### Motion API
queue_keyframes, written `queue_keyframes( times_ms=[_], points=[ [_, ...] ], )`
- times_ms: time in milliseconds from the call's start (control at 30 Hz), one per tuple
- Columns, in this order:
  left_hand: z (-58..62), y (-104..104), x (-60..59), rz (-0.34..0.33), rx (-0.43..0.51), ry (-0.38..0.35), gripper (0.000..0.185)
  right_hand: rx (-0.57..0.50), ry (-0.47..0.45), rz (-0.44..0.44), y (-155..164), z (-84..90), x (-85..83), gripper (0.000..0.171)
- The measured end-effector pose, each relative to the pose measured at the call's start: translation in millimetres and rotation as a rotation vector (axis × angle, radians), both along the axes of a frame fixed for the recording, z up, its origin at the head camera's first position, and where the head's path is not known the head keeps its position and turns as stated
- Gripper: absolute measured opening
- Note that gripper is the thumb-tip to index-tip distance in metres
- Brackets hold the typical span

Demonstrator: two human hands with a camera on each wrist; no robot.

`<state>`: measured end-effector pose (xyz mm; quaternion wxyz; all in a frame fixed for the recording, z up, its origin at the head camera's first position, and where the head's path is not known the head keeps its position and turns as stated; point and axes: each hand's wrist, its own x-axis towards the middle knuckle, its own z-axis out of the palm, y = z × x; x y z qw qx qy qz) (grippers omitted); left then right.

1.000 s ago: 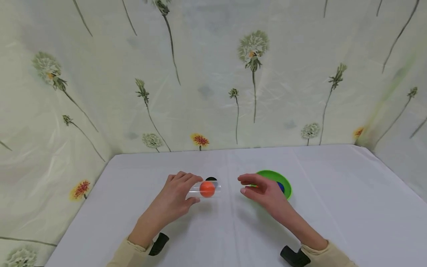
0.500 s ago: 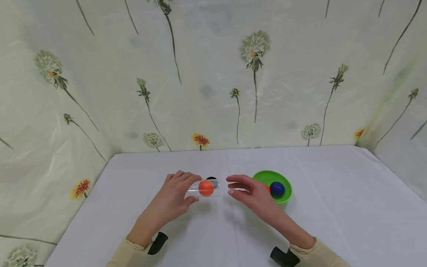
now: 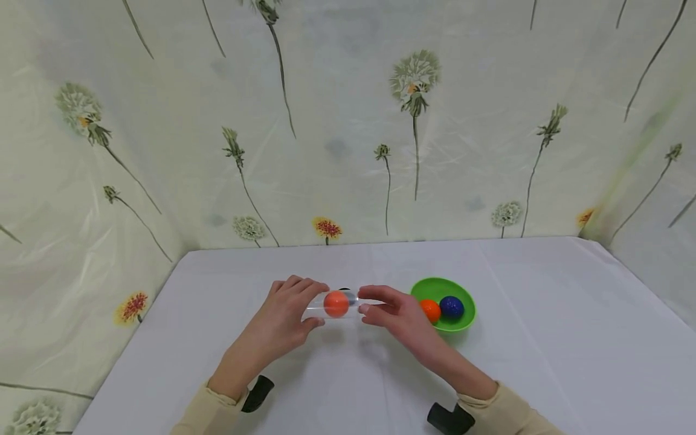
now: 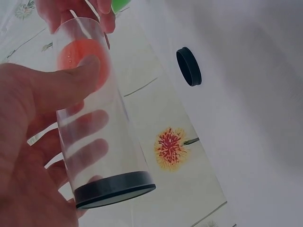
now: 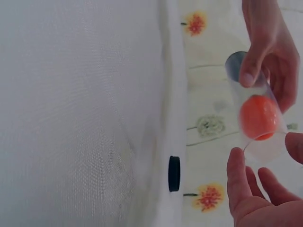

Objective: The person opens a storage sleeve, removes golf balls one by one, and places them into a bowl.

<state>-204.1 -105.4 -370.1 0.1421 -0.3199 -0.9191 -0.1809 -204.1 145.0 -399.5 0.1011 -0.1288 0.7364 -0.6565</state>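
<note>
My left hand [image 3: 283, 317] holds a clear plastic tube [image 4: 125, 142], thumb on one side and fingers round the other. An orange ball [image 3: 336, 304] lies inside it, nearer the uncapped end. A black cap [image 4: 116, 189] covers the other end, plain in the left wrist view. My right hand [image 3: 399, 317] is at the uncapped mouth, thumb and forefinger on either side of the rim [image 5: 265, 134], fingers loosely bent; whether they touch it, I cannot tell. Beyond that hand stands a green bowl [image 3: 443, 284] with another orange ball [image 3: 431, 310] and a dark blue ball [image 3: 452, 307].
A loose black cap [image 4: 189, 66] stands on the white-covered table [image 3: 544, 338], mostly hidden behind the tube in the head view. Curtains [image 3: 348, 121] printed with flowers hang behind the table and along its sides.
My right hand has moved left from the bowl to the tube's uncapped mouth, uncovering the balls in the bowl. My left hand and the tube have barely moved.
</note>
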Motion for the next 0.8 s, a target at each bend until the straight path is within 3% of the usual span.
queue_keyframes(
  times_ms=[200,800],
  points=[
    [2.1,-0.7,-1.1,0.000,-0.038,0.031,0.053,-0.069,-0.051,0.027,-4.1,-1.8,0.0,0.047],
    [4.4,-3.7,-2.2,-0.015,-0.079,0.065,0.052,-0.075,-0.097,0.025,-10.1,-6.9,2.2,0.054]
  ],
)
